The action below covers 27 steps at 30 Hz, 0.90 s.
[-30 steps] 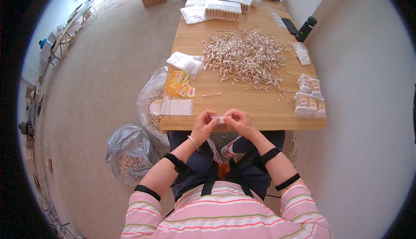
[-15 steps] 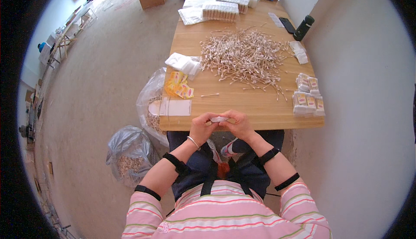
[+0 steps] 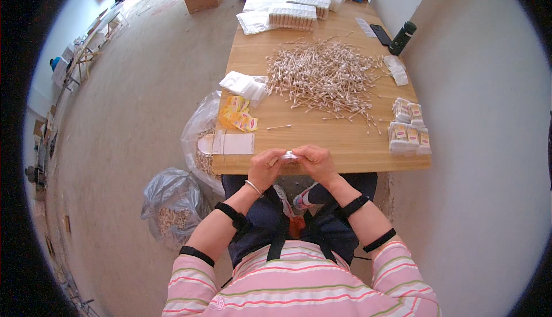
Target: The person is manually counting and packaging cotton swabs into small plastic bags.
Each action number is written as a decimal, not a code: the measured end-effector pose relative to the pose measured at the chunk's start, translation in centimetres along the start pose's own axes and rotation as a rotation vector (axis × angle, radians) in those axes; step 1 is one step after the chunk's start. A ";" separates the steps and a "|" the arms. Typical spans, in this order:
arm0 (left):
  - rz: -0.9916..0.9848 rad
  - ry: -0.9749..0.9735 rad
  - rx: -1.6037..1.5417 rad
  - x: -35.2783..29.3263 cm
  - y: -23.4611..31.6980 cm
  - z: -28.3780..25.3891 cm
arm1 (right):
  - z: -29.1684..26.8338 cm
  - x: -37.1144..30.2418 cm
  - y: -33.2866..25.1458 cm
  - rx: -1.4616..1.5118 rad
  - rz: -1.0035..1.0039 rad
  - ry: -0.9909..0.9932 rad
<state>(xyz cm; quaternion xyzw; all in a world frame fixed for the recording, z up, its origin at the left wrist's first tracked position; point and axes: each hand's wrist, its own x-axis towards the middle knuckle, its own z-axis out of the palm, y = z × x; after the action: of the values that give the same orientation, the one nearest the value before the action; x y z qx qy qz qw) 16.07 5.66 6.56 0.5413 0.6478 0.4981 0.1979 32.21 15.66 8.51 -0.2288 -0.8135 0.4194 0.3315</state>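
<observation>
Both hands meet at the table's near edge, pinching a small clear plastic bag [image 3: 289,155] between them. My left hand [image 3: 265,166] grips its left end, and my right hand [image 3: 315,161] has the right end between thumb and fingers. What the bag holds, if anything, is too small to tell. Beyond the hands lies a large loose heap of cotton swabs [image 3: 325,75]. One single cotton swab [image 3: 279,126] rests apart, nearer to me. Left of my hands is a white card [image 3: 236,143], with yellow printed labels [image 3: 237,114] just behind it.
Packed swab bags [image 3: 407,137] are stacked at the table's right edge. White plastic bags [image 3: 244,85] lie at the left edge. Bundled packs [image 3: 292,15], a phone [image 3: 380,34] and a dark bottle [image 3: 403,37] stand farther back. A grey sack [image 3: 174,202] of swabs sits on the floor.
The bag between my fingers has turned and now shows a shiny clear edge. My left hand has shifted slightly left; my right fingers have moved a little along the bag.
</observation>
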 end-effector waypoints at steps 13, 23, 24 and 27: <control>-0.032 -0.092 0.155 0.6 1.6 0.7 | 0.3 -0.2 -0.1 -0.055 0.061 -0.020; 0.007 -0.017 0.088 0.5 1.0 0.9 | 0.5 -0.3 1.3 0.148 0.151 0.010; -0.036 -0.018 -0.015 0.4 1.0 1.0 | 0.5 -0.4 1.6 0.148 0.152 0.010; -0.087 -0.032 -0.129 0.3 0.4 0.9 | 0.4 -0.7 2.1 0.302 0.253 -0.024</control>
<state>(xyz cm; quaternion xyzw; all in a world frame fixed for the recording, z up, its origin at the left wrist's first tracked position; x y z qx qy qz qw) 16.90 6.35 6.61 0.5068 0.6338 0.5211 0.2643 32.65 16.17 6.32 -0.2720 -0.7101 0.5776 0.2971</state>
